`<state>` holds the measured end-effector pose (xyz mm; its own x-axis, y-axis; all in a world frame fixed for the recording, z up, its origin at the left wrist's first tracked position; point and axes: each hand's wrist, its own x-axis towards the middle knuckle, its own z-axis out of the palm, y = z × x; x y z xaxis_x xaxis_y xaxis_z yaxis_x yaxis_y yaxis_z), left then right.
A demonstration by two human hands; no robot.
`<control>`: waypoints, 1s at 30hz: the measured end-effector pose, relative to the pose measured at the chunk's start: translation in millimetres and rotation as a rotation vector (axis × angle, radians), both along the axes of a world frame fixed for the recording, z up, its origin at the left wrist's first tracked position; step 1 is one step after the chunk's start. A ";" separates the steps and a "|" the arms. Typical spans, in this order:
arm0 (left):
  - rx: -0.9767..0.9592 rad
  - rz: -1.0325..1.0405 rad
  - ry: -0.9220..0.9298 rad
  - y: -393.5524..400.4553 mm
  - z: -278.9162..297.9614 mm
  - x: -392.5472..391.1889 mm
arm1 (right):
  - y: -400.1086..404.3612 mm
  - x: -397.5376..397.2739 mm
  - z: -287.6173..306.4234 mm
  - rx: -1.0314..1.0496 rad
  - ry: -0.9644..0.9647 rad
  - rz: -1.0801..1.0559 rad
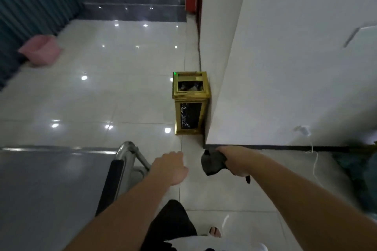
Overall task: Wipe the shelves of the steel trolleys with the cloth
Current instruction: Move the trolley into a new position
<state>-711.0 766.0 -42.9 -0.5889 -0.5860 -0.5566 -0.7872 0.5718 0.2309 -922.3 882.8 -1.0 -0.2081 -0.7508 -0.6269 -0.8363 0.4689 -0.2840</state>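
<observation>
A steel trolley (51,179) fills the lower left, its flat top shelf grey and shiny, with a curved steel handle (130,149) at its right end. My left hand (171,167) hovers just right of that handle with fingers curled under, holding nothing that I can see. My right hand (234,161) grips a dark grey cloth (212,164), bunched up and held over the floor, apart from the trolley.
A gold and black waste bin (190,104) stands against the corner of a white wall (285,67). A pink cushion (40,50) lies by a teal pleated drape (30,12) at the left. Glossy tiled floor (112,87) stretches ahead to a dark step.
</observation>
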 end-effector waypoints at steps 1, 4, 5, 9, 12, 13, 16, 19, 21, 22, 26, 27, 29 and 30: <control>0.009 0.046 -0.009 -10.4 0.5 -0.9 | -14.9 -7.9 -1.5 0.016 0.006 0.030; 0.028 0.169 -0.039 -48.2 -1.4 -3.1 | -55.2 -28.2 -15.3 0.083 0.020 0.118; 0.038 0.202 -0.041 -62.8 -3.4 -5.5 | -70.2 -34.3 -20.8 0.109 0.023 0.157; 0.029 0.302 -0.017 -130.7 -16.8 -22.1 | -146.8 -56.3 -34.9 0.142 0.031 0.235; 0.048 0.354 -0.001 -193.6 -29.2 -36.3 | -220.7 -71.6 -33.9 0.134 0.065 0.280; 0.056 0.363 -0.006 -214.2 -30.4 -40.0 | -245.4 -76.3 -29.5 0.134 0.081 0.303; 0.059 0.379 -0.018 -265.3 -27.3 -45.8 | -311.2 -82.7 -10.2 0.131 0.097 0.366; 0.035 0.416 -0.007 -319.4 -22.9 -46.6 | -377.3 -82.4 -0.7 0.092 0.092 0.375; 0.047 0.450 0.003 -349.1 -21.6 -43.5 | -414.5 -79.0 0.9 0.085 0.085 0.401; 0.056 0.471 0.003 -362.1 -23.8 -41.0 | -431.9 -76.4 0.8 0.097 0.082 0.426; 0.117 0.584 0.001 -410.5 -37.6 -30.7 | -506.4 -70.1 1.1 0.169 0.128 0.565; 0.128 0.616 0.004 -421.5 -40.8 -27.6 | -526.5 -67.6 1.8 0.187 0.142 0.598; 0.143 0.687 0.014 -443.0 -44.8 -19.9 | -568.3 -61.2 1.7 0.223 0.170 0.670; 0.146 0.725 0.022 -455.1 -44.9 -14.4 | -591.3 -56.8 -0.1 0.229 0.182 0.707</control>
<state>-725.4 310.9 -87.8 -0.0941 -0.7530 -0.6513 -0.9499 -0.1279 0.2851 -979.2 291.5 -1.2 0.1583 -0.5994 -0.7846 -0.9837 -0.1644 -0.0728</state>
